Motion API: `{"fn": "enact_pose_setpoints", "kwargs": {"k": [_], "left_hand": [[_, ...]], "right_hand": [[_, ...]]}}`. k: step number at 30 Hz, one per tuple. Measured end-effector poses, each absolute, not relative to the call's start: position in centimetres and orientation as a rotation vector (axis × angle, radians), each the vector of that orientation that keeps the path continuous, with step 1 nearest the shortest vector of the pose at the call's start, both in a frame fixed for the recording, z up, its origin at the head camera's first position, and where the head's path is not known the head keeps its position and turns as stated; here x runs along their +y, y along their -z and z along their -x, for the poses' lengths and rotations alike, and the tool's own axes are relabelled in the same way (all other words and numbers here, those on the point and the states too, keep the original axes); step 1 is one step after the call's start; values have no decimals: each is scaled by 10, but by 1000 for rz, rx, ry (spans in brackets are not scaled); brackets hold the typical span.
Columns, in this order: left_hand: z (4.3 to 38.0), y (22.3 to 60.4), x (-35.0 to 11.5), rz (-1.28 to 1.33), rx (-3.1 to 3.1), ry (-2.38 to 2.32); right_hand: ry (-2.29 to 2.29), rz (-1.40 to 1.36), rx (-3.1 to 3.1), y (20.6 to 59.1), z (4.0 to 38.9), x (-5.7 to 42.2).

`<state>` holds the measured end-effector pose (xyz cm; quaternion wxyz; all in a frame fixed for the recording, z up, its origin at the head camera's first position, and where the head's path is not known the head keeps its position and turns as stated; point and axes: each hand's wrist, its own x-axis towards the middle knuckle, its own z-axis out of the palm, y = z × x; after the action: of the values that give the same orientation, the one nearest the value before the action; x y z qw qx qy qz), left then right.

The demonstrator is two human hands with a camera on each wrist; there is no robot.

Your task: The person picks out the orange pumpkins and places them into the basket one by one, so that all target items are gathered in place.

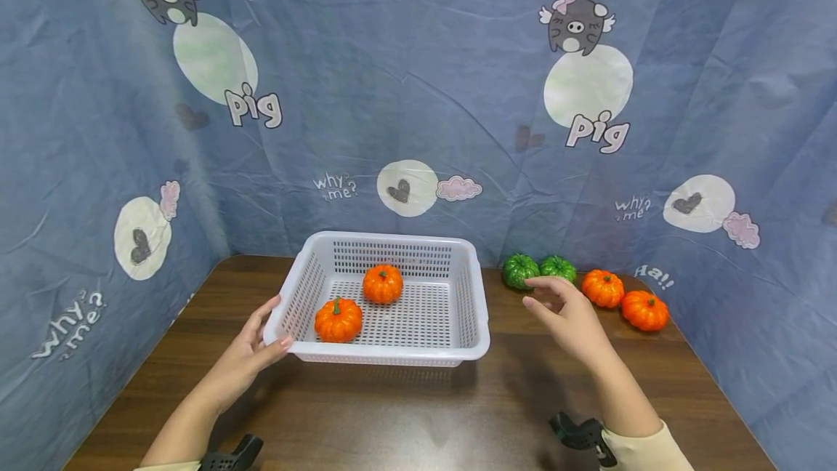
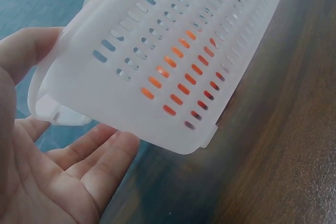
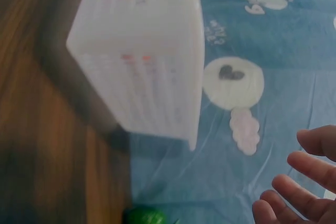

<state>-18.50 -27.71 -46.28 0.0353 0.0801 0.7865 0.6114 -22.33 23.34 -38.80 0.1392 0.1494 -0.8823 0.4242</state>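
A white plastic basket [image 1: 468, 355] with slotted walls holds two small orange pumpkins, one with a green stem [image 1: 338, 320] near the front left and another [image 1: 383, 284] farther back. My left hand [image 1: 245, 355] grips the basket's front left corner. In the left wrist view the thumb [image 2: 31, 48] lies over the rim while the fingers [image 2: 107, 169] reach underneath. To the right of the basket, my right hand [image 1: 572, 318] is held in the air, fingers loosely bent and holding nothing. It overlaps the area by two green pumpkins, one left [image 1: 519, 271] and one right [image 1: 558, 268].
Two more orange pumpkins, a nearer one [image 1: 644, 310] and a farther one [image 1: 602, 288], sit at the back right of the brown wooden table [image 1: 392, 413]. Blue cloth [image 1: 418, 57] printed with pigs and hearts hangs behind the table and along both sides.
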Motion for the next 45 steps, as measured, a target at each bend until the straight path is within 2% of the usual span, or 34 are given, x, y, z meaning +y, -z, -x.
{"fn": "enact_pose_setpoints", "kwargs": {"k": [45], "left_hand": [[183, 460, -276, -247, 2402, -1909]], "right_hand": [[-881, 81, -2649, 450, 232, 368]]}}
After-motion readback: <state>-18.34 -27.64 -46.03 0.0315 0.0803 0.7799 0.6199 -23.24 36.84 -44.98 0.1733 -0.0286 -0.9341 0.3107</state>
